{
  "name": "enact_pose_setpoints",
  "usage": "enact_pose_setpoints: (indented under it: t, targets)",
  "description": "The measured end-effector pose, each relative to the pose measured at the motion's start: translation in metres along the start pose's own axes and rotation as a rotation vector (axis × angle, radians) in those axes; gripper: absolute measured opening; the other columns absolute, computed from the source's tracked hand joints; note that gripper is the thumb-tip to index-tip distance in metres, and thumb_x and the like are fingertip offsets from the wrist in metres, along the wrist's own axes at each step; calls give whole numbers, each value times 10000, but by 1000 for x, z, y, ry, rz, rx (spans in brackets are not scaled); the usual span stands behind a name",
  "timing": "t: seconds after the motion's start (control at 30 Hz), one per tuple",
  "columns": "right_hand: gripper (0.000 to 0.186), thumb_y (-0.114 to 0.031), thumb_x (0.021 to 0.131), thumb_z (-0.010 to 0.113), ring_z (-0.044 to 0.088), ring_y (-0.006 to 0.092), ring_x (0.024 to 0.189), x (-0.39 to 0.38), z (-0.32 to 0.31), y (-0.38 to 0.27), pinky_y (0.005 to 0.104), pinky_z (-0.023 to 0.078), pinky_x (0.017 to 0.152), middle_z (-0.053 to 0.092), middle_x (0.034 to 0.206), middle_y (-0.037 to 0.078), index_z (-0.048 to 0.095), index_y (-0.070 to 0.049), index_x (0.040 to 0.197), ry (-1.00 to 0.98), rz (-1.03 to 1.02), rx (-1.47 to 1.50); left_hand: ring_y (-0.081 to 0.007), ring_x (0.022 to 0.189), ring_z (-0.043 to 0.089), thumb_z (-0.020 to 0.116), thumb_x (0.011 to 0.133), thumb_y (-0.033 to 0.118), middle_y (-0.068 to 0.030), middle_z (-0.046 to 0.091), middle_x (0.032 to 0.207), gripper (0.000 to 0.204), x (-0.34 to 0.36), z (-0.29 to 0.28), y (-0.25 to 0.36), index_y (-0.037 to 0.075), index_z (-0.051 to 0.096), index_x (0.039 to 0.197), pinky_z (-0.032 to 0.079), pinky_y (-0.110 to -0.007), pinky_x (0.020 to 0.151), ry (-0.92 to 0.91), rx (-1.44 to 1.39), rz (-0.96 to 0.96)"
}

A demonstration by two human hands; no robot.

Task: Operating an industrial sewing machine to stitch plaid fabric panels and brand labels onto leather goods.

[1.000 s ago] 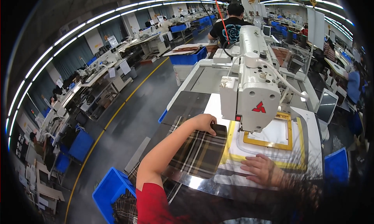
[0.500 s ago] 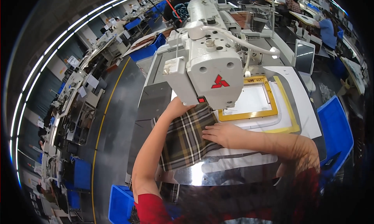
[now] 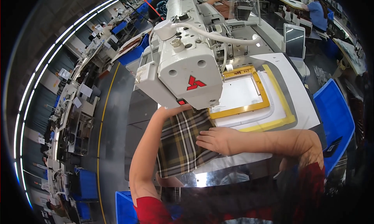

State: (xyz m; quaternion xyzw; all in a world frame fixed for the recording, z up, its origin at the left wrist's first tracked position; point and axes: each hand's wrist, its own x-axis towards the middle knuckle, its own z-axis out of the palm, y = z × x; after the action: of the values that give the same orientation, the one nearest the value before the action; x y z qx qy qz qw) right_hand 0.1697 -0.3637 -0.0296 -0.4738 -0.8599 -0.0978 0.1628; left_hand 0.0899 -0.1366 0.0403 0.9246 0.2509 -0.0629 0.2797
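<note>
The right hand [image 3: 222,141] is palm down, with its fingers nearly straight and a little apart. Its fingertips press on the right edge of the checked cloth [image 3: 179,146], and they do not pinch it. The left hand [image 3: 170,111] is at the far edge of the cloth, on its left side. Its fingers go behind the big white machine head [image 3: 187,72], so I cannot tell how far open it is or if it grips the cloth. The cloth is brown and dark, with white and tan stripes. It lies flat between the two hands and comes back toward the person.

The machine head is just above the left hand. A yellow frame [image 3: 239,111] lies beyond the right hand, and a strip of yellow tape [image 3: 272,124] is nearer to that hand. A shiny metal plate [image 3: 249,173] is on the near side of the right hand.

Farther off to the right of the right hand is a blue bin [image 3: 339,111]. A screen [image 3: 295,41] stands far past that hand. Well to the left of the left hand, a yellow line [image 3: 102,134] runs along the floor.
</note>
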Motion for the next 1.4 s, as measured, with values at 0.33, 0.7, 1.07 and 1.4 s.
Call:
enact_pose_setpoints:
  t: [0.33, 0.7, 1.07, 1.4]
  targets:
    - [411, -102, 884, 484, 465, 290, 1297, 4, 20, 5, 408, 360, 1091, 522, 1357, 154, 525, -5, 1282, 26, 87, 232, -286, 1035, 618, 723, 789, 335, -123, 674, 1109, 449, 24, 18, -61, 75, 642, 1147, 482, -365, 918, 149, 76, 183]
    - [388, -87, 872, 487, 490, 303, 1273, -17, -4, 6, 392, 402, 1054, 527, 1343, 175, 544, 23, 1239, -29, 252, 149, -289, 1120, 545, 706, 780, 336, -80, 623, 1176, 449, 35, 23, -43, 132, 609, 1168, 428, -386, 983, 455, 623, 425]
    - [355, -72, 829, 532, 577, 280, 1145, -119, -63, 11, 355, 459, 971, 612, 1187, 174, 589, 25, 1165, -46, 451, -131, -297, 1047, 607, 644, 836, 147, -155, 640, 1142, 370, 36, 51, -59, 31, 595, 1184, 480, -358, 880, 436, 1, 327]
    - [291, -242, 827, 684, 608, 304, 1028, -153, -81, 63, 371, 473, 883, 657, 1067, 119, 639, -77, 1062, 251, 1243, 261, -304, 1020, 613, 638, 840, 145, -158, 648, 1113, 342, 40, 58, -35, 26, 605, 1159, 483, -360, 864, 481, -86, 348]
